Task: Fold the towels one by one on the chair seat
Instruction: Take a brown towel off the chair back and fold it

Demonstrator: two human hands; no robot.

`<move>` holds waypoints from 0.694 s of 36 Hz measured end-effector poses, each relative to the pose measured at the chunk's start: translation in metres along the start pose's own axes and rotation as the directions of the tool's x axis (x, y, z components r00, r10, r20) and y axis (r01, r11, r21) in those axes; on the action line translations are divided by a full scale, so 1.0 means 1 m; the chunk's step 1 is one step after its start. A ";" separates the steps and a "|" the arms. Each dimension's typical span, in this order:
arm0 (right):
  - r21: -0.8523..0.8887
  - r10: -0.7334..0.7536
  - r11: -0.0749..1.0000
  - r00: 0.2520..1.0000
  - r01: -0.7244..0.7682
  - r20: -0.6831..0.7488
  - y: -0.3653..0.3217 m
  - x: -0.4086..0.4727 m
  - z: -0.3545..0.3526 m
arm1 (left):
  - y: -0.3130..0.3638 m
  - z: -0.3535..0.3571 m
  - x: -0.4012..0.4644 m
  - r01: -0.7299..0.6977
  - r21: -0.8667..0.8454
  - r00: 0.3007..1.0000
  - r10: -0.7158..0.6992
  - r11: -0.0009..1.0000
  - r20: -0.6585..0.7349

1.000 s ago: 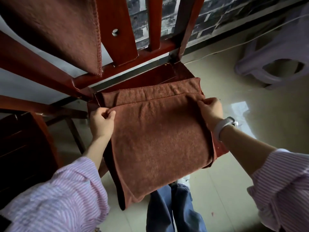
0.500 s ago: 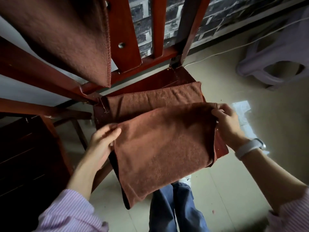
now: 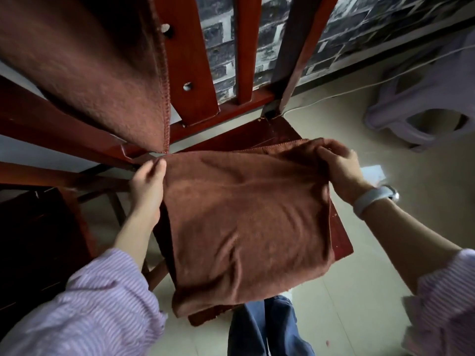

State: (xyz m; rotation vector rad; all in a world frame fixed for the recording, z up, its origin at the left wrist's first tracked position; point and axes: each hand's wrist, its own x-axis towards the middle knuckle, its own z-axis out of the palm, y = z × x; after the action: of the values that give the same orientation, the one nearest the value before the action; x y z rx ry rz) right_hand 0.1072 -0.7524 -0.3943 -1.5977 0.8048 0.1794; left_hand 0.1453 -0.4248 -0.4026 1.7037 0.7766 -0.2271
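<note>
Towel [image 3: 246,227], rust-brown and folded double, is spread over the red wooden chair seat [image 3: 340,240]; its near fold sags past the front edge of the seat, and its far edge lies close to the chair back. A stitched hem of a lower layer is seen just beyond the top layer at the far right. The surface is rumpled, with soft creases running across the middle.

The far left corner is pinched by the left hand [image 3: 147,183], thumb and fingers curled on the cloth edge. The far right corner is gripped by the right hand [image 3: 339,168], fingers bunched over a raised ridge of fabric. A pale wristband [image 3: 370,200] is worn on the right wrist. Both forearms are bare below pushed-up striped sleeves [image 3: 97,301].

A second towel [image 3: 84,65] of the same colour is draped over the chair back [image 3: 190,57] at upper left, its stitched edge hanging down to just above the left hand. Whether it touches the folded towel cannot be told.

Blue trousers [image 3: 270,327] are seen below the seat front. A dark wooden piece [image 3: 33,242] stands at the left. On the pale tiled floor [image 3: 411,176], a lilac plastic stool [image 3: 426,98] stands at far right, and a thin white cord [image 3: 341,95] runs along the base of a dark brick wall [image 3: 359,27].
</note>
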 end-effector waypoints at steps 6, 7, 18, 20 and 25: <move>-0.185 -0.015 0.983 0.986 -0.016 -0.165 0.016 0.026 0.016 | -0.016 0.011 0.015 -0.115 0.231 0.990 0.131 0.966 -0.057; -0.229 -0.025 0.973 0.984 -0.016 -0.175 0.018 0.029 0.017 | -0.018 0.011 0.016 -0.112 0.265 0.990 0.132 0.958 -0.056; -0.315 0.051 0.942 0.976 -0.118 -0.213 0.022 0.021 0.019 | -0.025 0.002 0.006 0.078 0.185 0.997 -0.081 0.980 0.009; -0.348 0.068 0.925 0.968 -0.152 -0.242 0.028 0.011 0.018 | -0.029 -0.002 -0.006 0.093 0.138 0.995 -0.095 0.986 0.011; -0.444 0.102 0.872 0.964 -0.205 -0.245 0.051 -0.020 0.009 | -0.046 -0.007 -0.035 0.102 0.127 0.995 -0.098 0.987 -0.032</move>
State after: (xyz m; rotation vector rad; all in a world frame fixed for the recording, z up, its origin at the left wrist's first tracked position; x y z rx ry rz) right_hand 0.0654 -0.7358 -0.4272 -2.0311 1.1214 0.3406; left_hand 0.0893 -0.4273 -0.4187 1.7934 0.8838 -0.3314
